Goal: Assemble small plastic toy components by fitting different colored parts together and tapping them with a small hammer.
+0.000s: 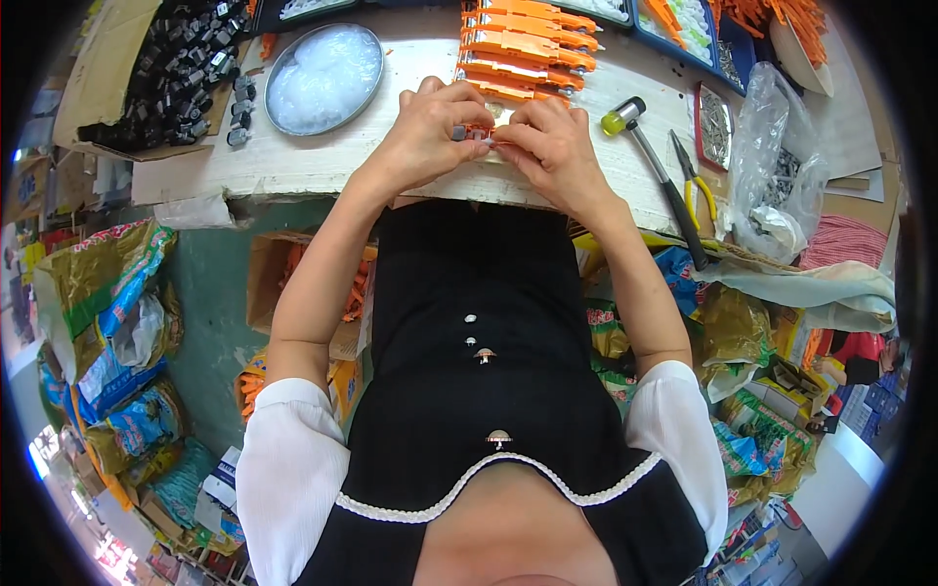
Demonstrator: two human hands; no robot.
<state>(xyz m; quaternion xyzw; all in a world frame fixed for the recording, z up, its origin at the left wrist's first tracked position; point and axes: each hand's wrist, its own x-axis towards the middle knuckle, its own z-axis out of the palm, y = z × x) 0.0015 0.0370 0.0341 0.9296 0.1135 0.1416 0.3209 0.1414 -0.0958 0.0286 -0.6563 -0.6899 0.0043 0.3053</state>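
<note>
Just inside the table's near edge, my two hands meet at the fingertips. My left hand (430,132) is closed around a small grey part (459,132), mostly hidden by the fingers, with a bit of orange beside it. The thumb and fingers of my right hand (555,146) pinch at its right end, where a tiny pale tip (490,143) shows. What the right fingers grip is too small to make out. Right beyond the hands lies a row of several orange plastic housings (528,41) with metal tips.
Left are a cardboard box (98,78) of small grey-black parts (191,73) and a round dish (325,80) of whitish, translucent material. Right lie a hammer (657,161), yellow-handled pliers (696,186), a red tray of pins (713,127) and a clear plastic bag (777,156).
</note>
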